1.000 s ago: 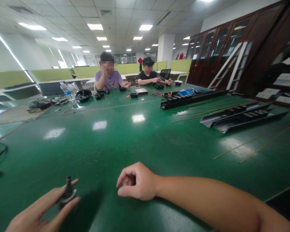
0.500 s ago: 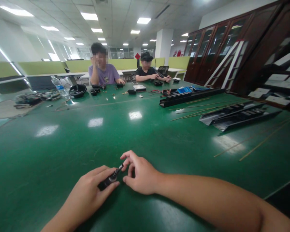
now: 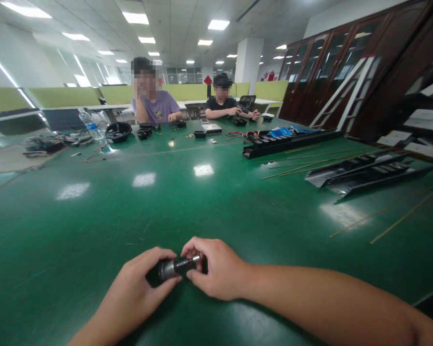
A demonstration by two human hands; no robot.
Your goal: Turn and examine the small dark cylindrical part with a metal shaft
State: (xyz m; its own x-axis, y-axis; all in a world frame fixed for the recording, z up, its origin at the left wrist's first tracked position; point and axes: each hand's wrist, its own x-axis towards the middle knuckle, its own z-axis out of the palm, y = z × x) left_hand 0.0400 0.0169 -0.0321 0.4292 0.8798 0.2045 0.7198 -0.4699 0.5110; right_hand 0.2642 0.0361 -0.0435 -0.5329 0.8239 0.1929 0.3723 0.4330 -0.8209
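My left hand [image 3: 137,283] is wrapped round a black cylindrical tool [image 3: 169,270] with a metal collar, a narrower ribbed neck and a silver tip. The tool points right, low over the front of the green table [image 3: 104,216]. My right hand [image 3: 218,269] curls about the silver tip, thumb below and fingers above, with a gap between them. Whether its fingertips touch the neck is hard to make out. The rear end of the tool is hidden in my left palm.
Black metal channels [image 3: 368,180] and thin rods [image 3: 350,223] lie on the right. Across the table, two people sit behind small black trays [image 3: 199,135]. A water bottle [image 3: 90,126] and a heap of parts [image 3: 54,140] are at far left. A stepladder [image 3: 359,93] leans near the cabinets.
The tool has turned in my left hand to lie more level, showing more of its metal collar. My right hand's raised fingers have come down and curled round the tip.
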